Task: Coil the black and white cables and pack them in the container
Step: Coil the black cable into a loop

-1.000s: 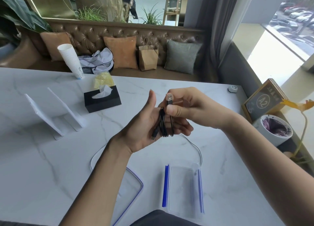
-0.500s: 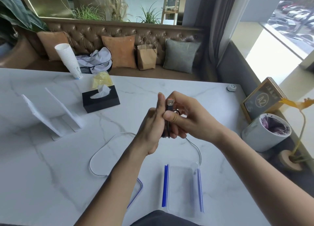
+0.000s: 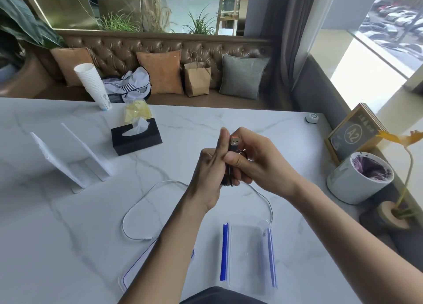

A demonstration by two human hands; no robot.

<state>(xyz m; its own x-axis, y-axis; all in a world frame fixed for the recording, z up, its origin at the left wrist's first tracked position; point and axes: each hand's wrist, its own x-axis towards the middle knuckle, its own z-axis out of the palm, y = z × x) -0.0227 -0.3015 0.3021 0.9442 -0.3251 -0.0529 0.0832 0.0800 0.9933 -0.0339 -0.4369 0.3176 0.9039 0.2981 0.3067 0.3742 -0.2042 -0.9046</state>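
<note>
Above the worktop (image 3: 68, 235), our left hand (image 3: 209, 174) and right hand (image 3: 259, 163) clasp the black cable (image 3: 234, 146), likely light and springy; we grip the loops.

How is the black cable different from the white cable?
The thin black cable is looped, held between left hand and right hand; the thin white cable sprawls uncoiled on the marble table. The black cable's plug points up; the white cable lies flat. Neither is in the clear plastic container.

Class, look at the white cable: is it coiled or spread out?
Spread out. The white cable lies in a loose arc on the table, uncoiled.
</note>
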